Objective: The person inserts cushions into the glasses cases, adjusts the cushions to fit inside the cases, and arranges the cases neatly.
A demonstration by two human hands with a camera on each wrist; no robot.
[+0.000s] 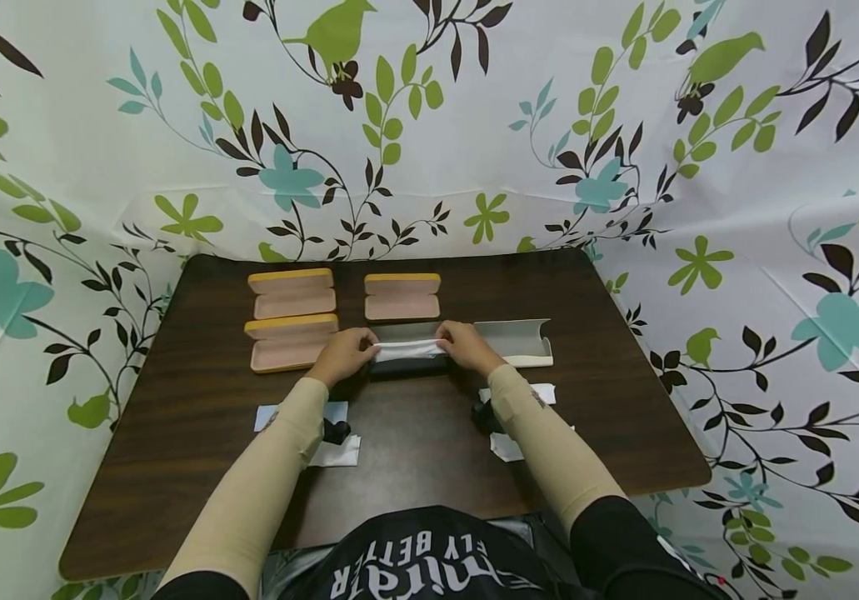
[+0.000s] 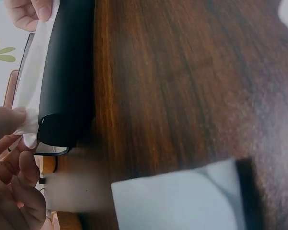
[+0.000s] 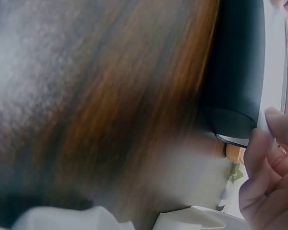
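Note:
A folded white cloth [image 1: 408,350] stretches between both hands over an open dark glasses case [image 1: 408,367]. My left hand [image 1: 344,356] pinches the cloth's left end between thumb and fingers. At the other end, my right hand [image 1: 470,346] pinches it the same way. The left wrist view shows the cloth strip [image 2: 32,76] running along the rim of the case's black front wall [image 2: 69,67], fingertips close to the case's corner. In the right wrist view, the thumb and fingers of the right hand [image 3: 271,167] grip the cloth beside the case's other end.
Three open cases with yellow edges and pink linings stand at the back left, one of them the near case [image 1: 290,354]. An open grey-lined case [image 1: 515,337] lies right of the dark one. Under the forearms are a light blue cloth [image 1: 266,416] and several white cloths [image 1: 341,452].

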